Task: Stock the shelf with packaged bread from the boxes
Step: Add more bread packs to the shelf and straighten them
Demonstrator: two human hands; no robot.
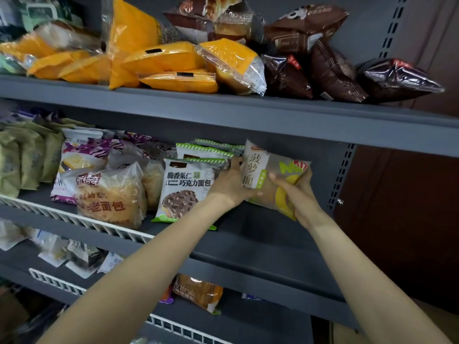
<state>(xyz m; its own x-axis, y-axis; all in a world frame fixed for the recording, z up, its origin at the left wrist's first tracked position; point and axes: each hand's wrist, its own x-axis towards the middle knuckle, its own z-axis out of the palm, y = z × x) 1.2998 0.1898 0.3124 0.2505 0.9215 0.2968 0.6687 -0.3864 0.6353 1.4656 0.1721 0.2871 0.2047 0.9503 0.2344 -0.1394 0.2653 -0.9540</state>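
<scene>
Grey metal shelving [248, 115] fills nearly the whole view, its boards stacked one above another with slotted uprights at the right edge. Along the top board lies a heap of orange bread packs [164, 60], and to their right sit dark brown packs [330, 73], the last one hanging a little past the board's end. On the middle board, from the left, stand olive-green packs [22, 160], then purple-and-white packs [82, 155], then a clear bag with a golden loaf [111, 194] leaning against a white wire rail [74, 218] at the board's front lip. Just right of that loaf stands a white chocolate bread pack [181, 189], with more green-trimmed packs of the same kind behind it. Lower boards hold a few more packs, too dim and blurred to name.

Both bare arms reach up to the right end of the middle board. Between them is the pineapple bread pack [270, 177], upright and slightly tilted, just beside the chocolate bread pack. The left hand [231, 184] grasps its left edge, thumb curled under the bottom and fingers seemingly behind it. The right hand [295, 194] grips the pack's lower right corner, thumb across the front. Whether the pack's bottom edge rests on the board I cannot tell.
</scene>
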